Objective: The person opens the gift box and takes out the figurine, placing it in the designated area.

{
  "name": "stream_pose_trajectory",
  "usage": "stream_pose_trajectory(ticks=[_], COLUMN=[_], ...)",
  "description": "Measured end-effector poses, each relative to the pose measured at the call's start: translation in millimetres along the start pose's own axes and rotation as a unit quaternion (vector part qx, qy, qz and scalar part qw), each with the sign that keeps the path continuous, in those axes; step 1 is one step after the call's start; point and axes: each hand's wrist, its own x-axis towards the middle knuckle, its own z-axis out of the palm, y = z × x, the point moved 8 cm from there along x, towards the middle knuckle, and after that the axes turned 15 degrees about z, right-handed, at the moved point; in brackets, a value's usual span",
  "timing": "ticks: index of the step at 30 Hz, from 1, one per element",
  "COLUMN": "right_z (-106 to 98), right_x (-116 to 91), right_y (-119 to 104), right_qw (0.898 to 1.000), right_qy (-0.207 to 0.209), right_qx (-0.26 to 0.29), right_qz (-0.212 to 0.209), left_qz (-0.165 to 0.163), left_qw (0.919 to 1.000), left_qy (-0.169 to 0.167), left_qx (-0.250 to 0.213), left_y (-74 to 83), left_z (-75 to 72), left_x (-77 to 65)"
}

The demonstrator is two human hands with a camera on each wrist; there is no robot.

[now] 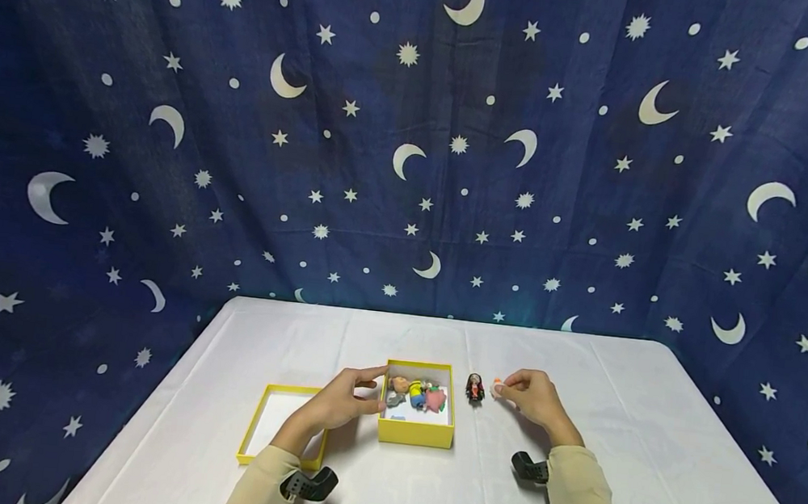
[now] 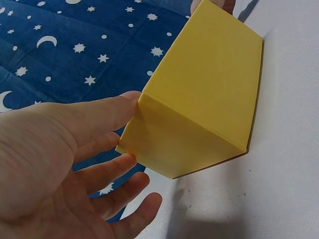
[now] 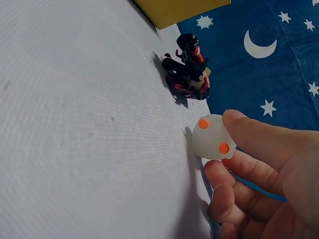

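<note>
My left hand (image 1: 340,398) touches the left side of a yellow box (image 1: 416,434), thumb and index fingertips at its edge. In the left wrist view, the other fingers of that hand (image 2: 65,164) are spread and fairly straight beside the box wall (image 2: 199,74). Several small figures lie in the box, among them a yellow-and-blue one (image 1: 416,394), a pink one (image 1: 435,399) and a grey one (image 1: 395,400). My right hand (image 1: 536,398) pinches a small white toy (image 3: 212,142) with two orange dots, close over the table. Just left of it is a dark-haired figurine (image 1: 475,389).
Left of the box lies a yellow-rimmed lid (image 1: 270,426) with a white inside, partly hidden by my left forearm. A white cloth covers the table (image 1: 424,497). Behind it hangs a dark blue curtain (image 1: 354,158) with moons and stars.
</note>
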Motion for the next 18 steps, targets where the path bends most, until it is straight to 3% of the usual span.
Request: stream_pose_trajectory(ticks=[18], right_z=[-1.5], right_x=[-5.8], right_y=[-4.3], right_qw=[1.0], right_qy=[-0.021], right_qx=[0.013], right_qz=[-0.01], left_qz=[0.009], left_qw=[1.0], left_qy=[0.003], left_qx=[-0.001], left_y=[0.1], left_z=[1.2], left_x=[-0.6])
